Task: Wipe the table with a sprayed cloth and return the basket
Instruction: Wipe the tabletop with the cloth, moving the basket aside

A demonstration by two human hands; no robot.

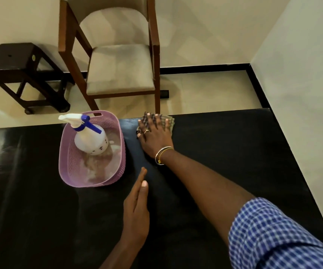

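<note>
Flat right hand presses seemingly checked cloth.

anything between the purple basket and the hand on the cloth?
No. Head view shows only a bare strip of black table between the basket and the right hand, which presses flat on the cloth.

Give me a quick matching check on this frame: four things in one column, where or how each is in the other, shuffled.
1 spray bottle
2 cloth
3 basket
4 left hand

A under the right hand, at the table's far edge
B fingers straight, holding nothing
C purple, on the table
D standing in the basket

Pairs: 1-D, 2-A, 3-C, 4-B
</note>
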